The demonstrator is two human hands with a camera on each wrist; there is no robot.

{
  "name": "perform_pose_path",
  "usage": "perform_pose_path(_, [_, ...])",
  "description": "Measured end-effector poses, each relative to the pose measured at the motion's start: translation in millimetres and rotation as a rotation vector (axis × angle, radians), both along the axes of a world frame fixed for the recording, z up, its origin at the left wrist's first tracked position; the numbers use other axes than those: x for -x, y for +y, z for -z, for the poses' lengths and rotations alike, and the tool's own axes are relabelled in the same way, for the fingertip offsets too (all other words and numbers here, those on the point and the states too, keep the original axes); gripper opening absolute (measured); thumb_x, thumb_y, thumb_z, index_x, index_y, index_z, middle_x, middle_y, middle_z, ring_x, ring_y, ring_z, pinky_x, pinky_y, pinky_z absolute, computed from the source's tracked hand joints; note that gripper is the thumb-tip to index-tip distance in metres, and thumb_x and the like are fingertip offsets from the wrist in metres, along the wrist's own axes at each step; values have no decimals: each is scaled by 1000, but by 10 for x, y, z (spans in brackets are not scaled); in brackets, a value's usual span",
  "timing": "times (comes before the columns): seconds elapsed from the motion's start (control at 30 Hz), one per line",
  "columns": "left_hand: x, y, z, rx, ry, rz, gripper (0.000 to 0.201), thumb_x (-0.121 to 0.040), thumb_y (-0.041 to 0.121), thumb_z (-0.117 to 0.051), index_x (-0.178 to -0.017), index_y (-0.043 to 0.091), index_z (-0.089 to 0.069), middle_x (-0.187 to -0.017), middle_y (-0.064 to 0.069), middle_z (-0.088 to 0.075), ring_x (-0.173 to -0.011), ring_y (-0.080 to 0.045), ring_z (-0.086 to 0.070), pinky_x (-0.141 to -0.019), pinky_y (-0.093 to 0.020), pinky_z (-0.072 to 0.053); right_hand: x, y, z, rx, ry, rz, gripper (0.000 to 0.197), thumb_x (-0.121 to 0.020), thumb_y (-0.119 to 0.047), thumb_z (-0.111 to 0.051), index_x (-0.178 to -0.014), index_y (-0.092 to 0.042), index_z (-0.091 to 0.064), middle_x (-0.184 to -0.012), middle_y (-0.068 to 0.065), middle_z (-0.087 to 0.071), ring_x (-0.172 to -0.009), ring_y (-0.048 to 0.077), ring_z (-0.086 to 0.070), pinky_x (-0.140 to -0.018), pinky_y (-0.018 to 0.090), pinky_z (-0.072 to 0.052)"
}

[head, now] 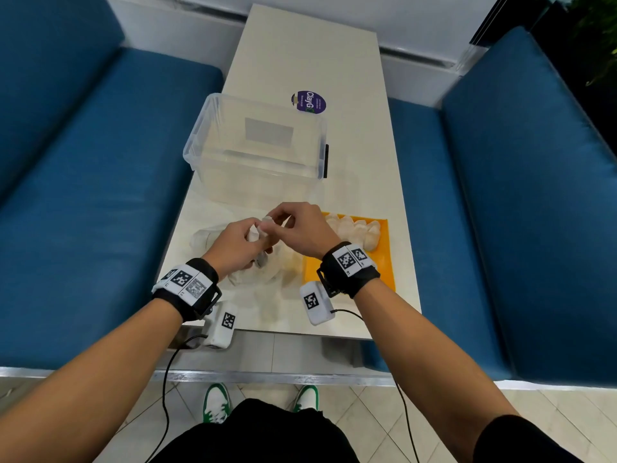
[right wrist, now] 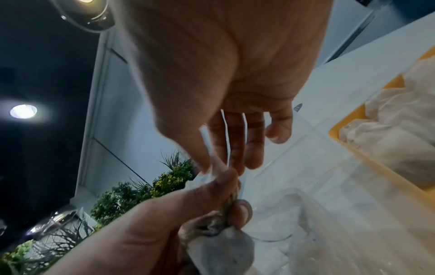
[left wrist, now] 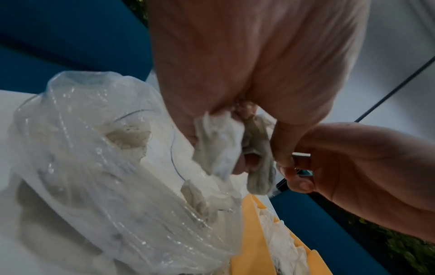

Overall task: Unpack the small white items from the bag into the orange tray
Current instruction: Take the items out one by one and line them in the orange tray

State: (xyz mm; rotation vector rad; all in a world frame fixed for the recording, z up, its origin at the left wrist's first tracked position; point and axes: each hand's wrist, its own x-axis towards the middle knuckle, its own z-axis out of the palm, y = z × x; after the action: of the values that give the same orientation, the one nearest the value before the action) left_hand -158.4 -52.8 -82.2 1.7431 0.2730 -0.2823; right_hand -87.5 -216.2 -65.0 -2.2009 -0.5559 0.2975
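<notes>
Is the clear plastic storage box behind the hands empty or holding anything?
Empty, as far as the head view shows: the lidless clear plastic storage box shows only its bare floor and a pale rectangular label through the walls.

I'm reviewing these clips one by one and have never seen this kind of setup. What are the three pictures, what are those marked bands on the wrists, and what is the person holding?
There is no robot here: a person works with bare hands. The wide picture comes from a camera on the head, looking down. The other two come from small cameras strapped to each wrist, looking along the palm; the black-and-white patterned bands belong to those straps.

On the white table stand a clear plastic box, a purple round label, an orange tray already holding several white items, and a crumpled clear bag.

The left hand grips a bunch of small white items above the bag. The right hand pinches one of them between thumb and fingertips, apparently to separate it.
</notes>
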Motion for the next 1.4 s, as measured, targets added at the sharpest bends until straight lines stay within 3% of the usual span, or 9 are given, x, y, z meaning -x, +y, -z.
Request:
perform_pose_path(0.07, [4, -8, -12, -16, 15, -4, 33, -93, 41, -74, -105, 12, -65, -84, -6, -76, -63, -19, -64, -46, -24, -41, -11, -6, -1, -15, -24, 24, 10, -89, -27, -74, -91, -17, -78, -81, -8, -72, -66, -5, -57, -66, 14, -41])
perform_pose_path(0.2, [30, -1, -26, 19, 41, -40, 30, -93, 44, -73, -104, 16, -69, -80, -5, -69, -65, -20, -62, -47, -24, -39, -48, -74, -54, -56, -68, 72, 7, -90, -21, -72, -91, -23, -78, -84, -10, -75, -74, 5, -62, -69, 9, -45])
perform_pose_path(0.3, [36, 14, -6, -61, -18, -60, 19, -96, 41, -71, -100, 22, -69, -76, -5, -70, -69, -26, -62, -46, -25, -43, -33, -91, -87, -91, -89, 61, 7, -90, -21, -73, -94, -21, -79, -85, -9, -76, -79, 9, -67, -74, 15, -49])
perform_pose_path(0.5, [40, -3, -21, -147, -72, -75, 24, -95, 40, -72, -103, 18, -70, -74, -5, -70, -63, -24, -62, -46, -27, -44, -23, -113, -82, -65, -116, 70, 8, -91, -27, -74, -95, -25, -80, -89, -10, -75, -78, 16, -63, -76, 25, -49])
perform_pose_path(0.77, [39, -4, -11, -122, -20, -112, 22, -98, 40, -67, -104, 20, -71, -74, -1, -68, -66, -24, -57, -50, -28, -46, -137, -374, -105, -64, -130, 135, 8, -91, -24, -73, -96, -21, -79, -87, -9, -74, -80, 14, -63, -73, 18, -48])
perform_pose_path(0.97, [32, 35, 23, -112, 19, -131, 17, -101, 33, -62, -101, 20, -73, -78, -2, -66, -69, -16, -55, -55, -30, -46, -285, -895, 92, 170, -128, 194, 10, -93, -26, -70, -95, -20, -79, -86, -9, -73, -74, 3, -59, -70, 14, -43])
perform_pose_path(1.07, [23, 40, 22, -101, 26, -132, 17, -102, 31, -61, -102, 19, -74, -78, -2, -66, -71, -16, -56, -55, -30, -45, -321, -1036, 268, 292, -73, 185, 9, -93, -22, -70, -95, -18, -78, -87, -6, -72, -75, 5, -59, -67, 9, -40])
perform_pose_path(1.23, [19, 69, 37, -93, 49, -135, 17, -101, 32, -61, -101, 20, -74, -78, -2, -66, -74, -19, -56, -58, -32, -45, -372, -1062, 566, 402, 12, 136, 6, -91, -18, -72, -93, -16, -77, -92, 0, -72, -86, 15, -63, -84, 31, -55])
perform_pose_path(1.4, [1, 128, 25, -84, 64, -155, 17, -102, 30, -61, -101, 20, -74, -80, -4, -66, -74, -18, -54, -63, -35, -44, -463, -1008, 683, 418, 16, 199, 6, -91, -17, -68, -95, -19, -73, -88, -3, -67, -87, 18, -63, -80, 29, -50])
